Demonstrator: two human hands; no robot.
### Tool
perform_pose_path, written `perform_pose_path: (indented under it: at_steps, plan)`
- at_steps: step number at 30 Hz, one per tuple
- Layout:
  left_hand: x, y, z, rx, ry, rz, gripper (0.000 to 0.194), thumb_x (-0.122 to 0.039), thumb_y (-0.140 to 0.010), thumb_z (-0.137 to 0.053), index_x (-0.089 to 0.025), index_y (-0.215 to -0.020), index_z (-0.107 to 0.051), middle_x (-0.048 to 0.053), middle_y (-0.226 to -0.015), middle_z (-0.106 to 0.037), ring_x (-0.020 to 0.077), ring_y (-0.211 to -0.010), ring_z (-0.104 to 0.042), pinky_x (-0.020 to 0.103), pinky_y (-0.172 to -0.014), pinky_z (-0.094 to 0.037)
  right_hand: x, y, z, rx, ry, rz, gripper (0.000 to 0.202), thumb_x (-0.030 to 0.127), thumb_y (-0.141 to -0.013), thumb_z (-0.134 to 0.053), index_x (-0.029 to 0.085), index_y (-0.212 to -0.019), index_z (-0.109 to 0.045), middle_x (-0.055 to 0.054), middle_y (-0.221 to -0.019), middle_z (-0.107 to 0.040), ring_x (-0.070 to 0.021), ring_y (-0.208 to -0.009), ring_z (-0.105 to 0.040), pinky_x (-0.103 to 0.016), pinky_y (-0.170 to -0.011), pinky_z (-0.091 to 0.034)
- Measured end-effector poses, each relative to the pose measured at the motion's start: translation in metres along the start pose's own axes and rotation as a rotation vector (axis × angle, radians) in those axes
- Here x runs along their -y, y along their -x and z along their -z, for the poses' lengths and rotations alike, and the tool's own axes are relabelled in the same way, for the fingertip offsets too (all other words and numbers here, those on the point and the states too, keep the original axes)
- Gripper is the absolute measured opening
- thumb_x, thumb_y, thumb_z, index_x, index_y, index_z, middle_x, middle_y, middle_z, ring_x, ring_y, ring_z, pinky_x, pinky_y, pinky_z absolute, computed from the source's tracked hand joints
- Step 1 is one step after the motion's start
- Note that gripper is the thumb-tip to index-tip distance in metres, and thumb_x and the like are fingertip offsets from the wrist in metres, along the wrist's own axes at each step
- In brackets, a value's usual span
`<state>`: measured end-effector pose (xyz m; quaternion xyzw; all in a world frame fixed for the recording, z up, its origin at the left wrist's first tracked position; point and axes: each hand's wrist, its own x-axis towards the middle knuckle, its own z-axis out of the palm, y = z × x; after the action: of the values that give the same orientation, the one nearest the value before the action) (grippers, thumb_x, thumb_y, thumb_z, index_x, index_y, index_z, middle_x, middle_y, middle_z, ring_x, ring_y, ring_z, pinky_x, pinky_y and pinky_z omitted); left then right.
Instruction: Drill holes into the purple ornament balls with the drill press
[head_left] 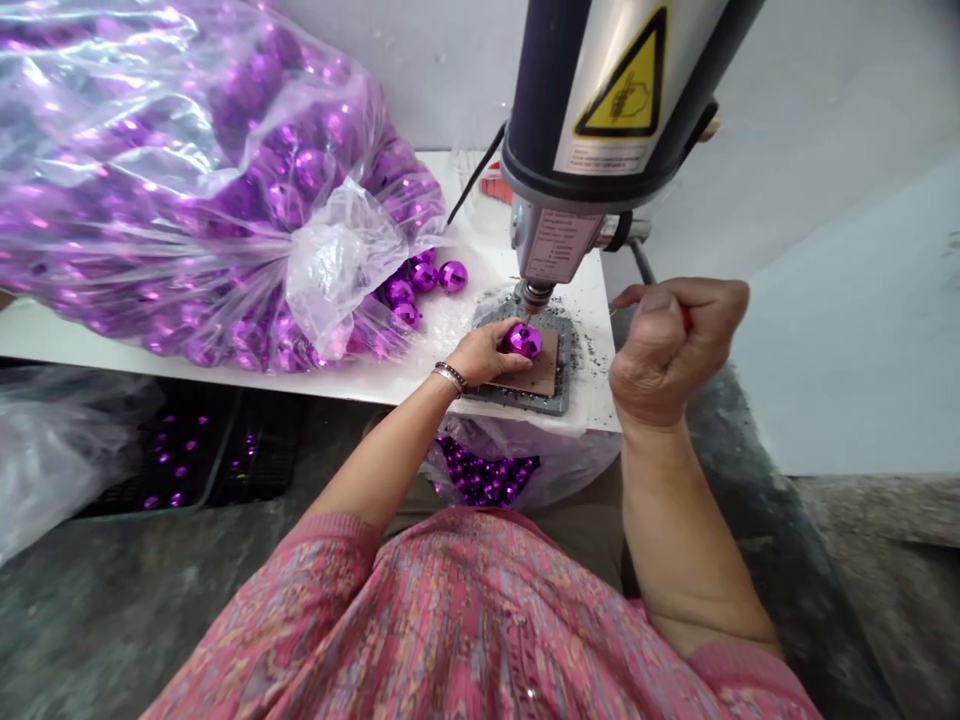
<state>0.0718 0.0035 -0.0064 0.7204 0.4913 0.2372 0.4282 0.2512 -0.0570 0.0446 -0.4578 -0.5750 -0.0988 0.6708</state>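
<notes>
Fingers of the left hand (487,352) pinch a shiny purple faceted ball (522,340) under the drill chuck (534,294) — the right hand (670,345) fists round a red-tipped lever (685,318).

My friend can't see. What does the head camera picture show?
A person's left hand holds a shiny purple ball under a drill press, while the right hand grips its lever. A big bag of purple balls lies alongside.

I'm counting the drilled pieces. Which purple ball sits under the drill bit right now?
The purple ball pinched in the left hand on the brown pad; the loose balls lie by the bag.
</notes>
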Motion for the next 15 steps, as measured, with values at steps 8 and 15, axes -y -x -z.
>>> perform_pose_path:
  at_steps: [8, 15]
  plan:
    - [0.005, -0.001, -0.003, -0.015, 0.046, 0.006, 0.067, -0.026, -0.065, -0.085, -0.020, -0.130, -0.069, 0.002, -0.109, -0.076, 0.0233, -0.108, -0.068, 0.035, -0.104, -0.051, 0.005, -0.016, -0.006, -0.062, -0.052, 0.006, 0.037, 0.049, -0.098, -0.039, 0.017, -0.083, -0.049, 0.003, -0.071, -0.051, -0.0028, -0.066, -0.053, -0.021, -0.066, -0.046]
    - [0.008, 0.027, 0.007, 0.046, 0.013, -0.216, 0.075, -0.017, -0.057, -0.086, -0.019, -0.129, -0.068, 0.011, -0.137, -0.068, 0.0283, -0.130, -0.061, 0.042, -0.117, -0.043, 0.030, -0.091, -0.010, 0.036, -0.117, -0.259, 0.035, 0.040, -0.097, -0.041, 0.017, -0.072, -0.033, 0.006, -0.063, -0.040, 0.0018, -0.057, -0.038, -0.019, -0.062, -0.033]
